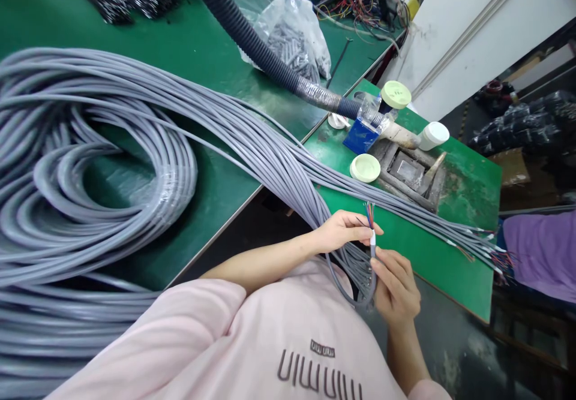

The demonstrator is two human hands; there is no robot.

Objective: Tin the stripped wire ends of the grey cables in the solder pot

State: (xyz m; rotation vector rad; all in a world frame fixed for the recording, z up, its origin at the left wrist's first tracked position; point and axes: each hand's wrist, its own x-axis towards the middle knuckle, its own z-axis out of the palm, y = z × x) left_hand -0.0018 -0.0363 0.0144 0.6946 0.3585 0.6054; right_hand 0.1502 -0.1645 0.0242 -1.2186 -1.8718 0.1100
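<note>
Between both hands a grey multi-core cable (373,271) stands with its end up, close to my chest. A white band (372,239) wraps it near the top, and thin coloured wires (369,214) fan out above. My left hand (344,231) pinches the end around the white band and wire roots, thumb in front. Lower down, my right hand (396,283) grips the grey jacket between thumb and fingers. From there the cable bends into a loop beneath my hands. Behind it runs a thick bundle of grey cables (270,154), with some ends lying to the right.
Large coils of grey cable (173,190) cover the left green table (216,226). A black corrugated hose (243,28) reaches over a grimy solder-pot-like fixture (409,172), near round pale lids (365,168) and a white cup (434,135). A person's purple sleeve (540,253) shows at right.
</note>
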